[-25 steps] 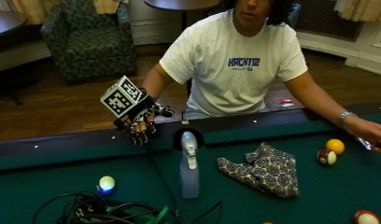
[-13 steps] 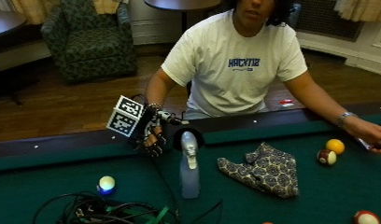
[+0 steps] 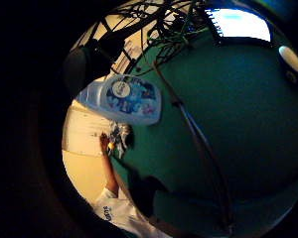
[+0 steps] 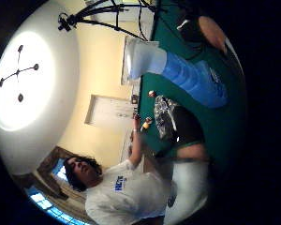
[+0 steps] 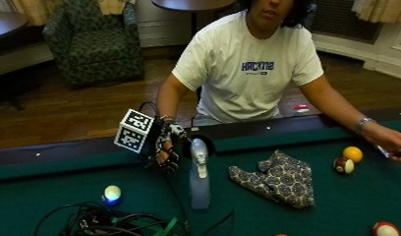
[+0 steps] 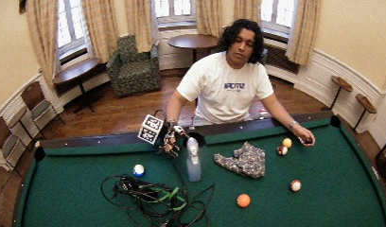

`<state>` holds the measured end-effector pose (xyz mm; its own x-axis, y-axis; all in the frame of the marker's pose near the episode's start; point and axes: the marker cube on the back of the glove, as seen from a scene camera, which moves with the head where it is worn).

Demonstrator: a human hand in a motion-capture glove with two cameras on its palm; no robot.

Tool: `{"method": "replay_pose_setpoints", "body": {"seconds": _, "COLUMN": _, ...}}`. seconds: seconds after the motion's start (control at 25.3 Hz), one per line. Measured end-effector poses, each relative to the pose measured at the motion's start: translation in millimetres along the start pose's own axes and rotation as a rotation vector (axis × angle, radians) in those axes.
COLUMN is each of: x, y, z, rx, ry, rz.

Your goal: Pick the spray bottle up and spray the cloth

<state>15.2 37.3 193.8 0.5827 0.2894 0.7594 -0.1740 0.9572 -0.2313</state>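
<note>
A clear spray bottle (image 5: 199, 179) with a white trigger head stands upright on the green felt of the pool table (image 5: 50, 196), near the side pocket (image 5: 202, 142). My gloved right hand (image 5: 164, 150) hovers just left of the bottle's head, fingers loosely curled and holding nothing. Both palm views show the bottle (image 3: 124, 99) (image 4: 187, 75) close by. A patterned cloth (image 5: 279, 177) lies crumpled on the felt to the right of the bottle, and the thumb side view catches the cloth (image 4: 161, 112) too.
A bundle of black cables (image 5: 109, 223) lies at the front left, with a pale ball (image 5: 111, 193) beside it. A yellow ball (image 5: 352, 153) and a striped ball (image 5: 344, 165) sit right of the cloth, near the bare left hand (image 5: 395, 145). Another ball (image 5: 384, 229) is at the front right.
My gloved hand has come down and to the right, from above the rail to beside the bottle's head. The bottle and cloth have not moved.
</note>
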Motion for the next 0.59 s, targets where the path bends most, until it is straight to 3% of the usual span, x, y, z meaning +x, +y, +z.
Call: {"method": "replay_pose_setpoints", "body": {"seconds": 0.59, "x": -5.1, "y": -20.8, "z": 6.9, "rx": 0.107, "ry": -0.062, "rz": 0.014}}
